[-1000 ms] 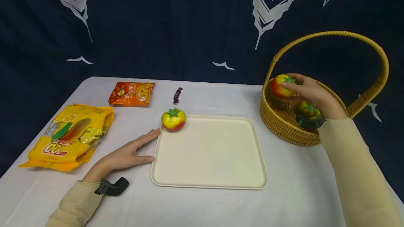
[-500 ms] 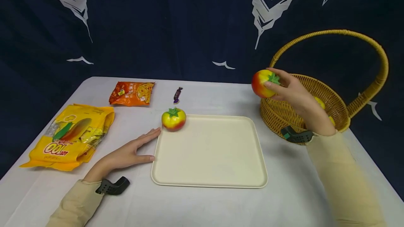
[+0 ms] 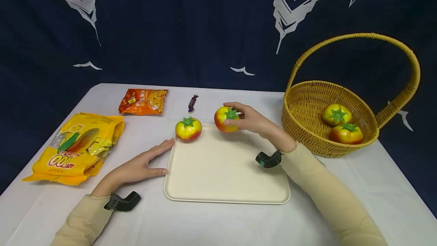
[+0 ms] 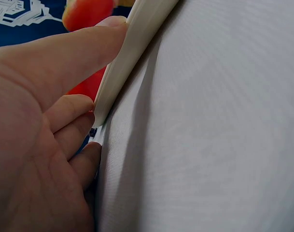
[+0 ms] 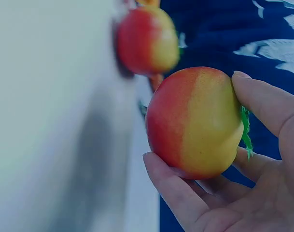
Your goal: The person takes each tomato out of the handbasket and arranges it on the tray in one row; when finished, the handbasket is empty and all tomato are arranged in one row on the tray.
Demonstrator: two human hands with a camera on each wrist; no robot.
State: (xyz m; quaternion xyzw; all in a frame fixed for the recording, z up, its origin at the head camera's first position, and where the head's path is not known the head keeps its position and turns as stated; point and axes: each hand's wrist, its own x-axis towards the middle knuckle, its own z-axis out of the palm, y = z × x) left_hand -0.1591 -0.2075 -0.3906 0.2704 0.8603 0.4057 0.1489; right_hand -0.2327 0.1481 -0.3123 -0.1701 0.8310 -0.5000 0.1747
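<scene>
Right hand (image 3: pixel 254 121) is grasping held tomato (image 3: pixel 222 119) between thumb and fingers, over tray (image 3: pixel 227 174) far edge, right of second tomato (image 3: pixel 188 132). Left hand (image 3: pixel 136 167), fingers extended, is lying farther off, touching tray's left edge. Held tomato is showing roundish, no clear long axis, red-yellow, green crown.

Cam setup: 1 head, 2 wrist.
Head: looks fwd/down from above, covers most of table (image 3: pixel 205 223). L wrist: close, low, sideways, faces tray rim (image 4: pixel 137 38) past L hand (image 4: pixel 31 145). R wrist: close on held fruit (image 5: pixel 195 123); shares it, plus 2nd fruit (image 5: pixel 147 41), w/ head.
</scene>
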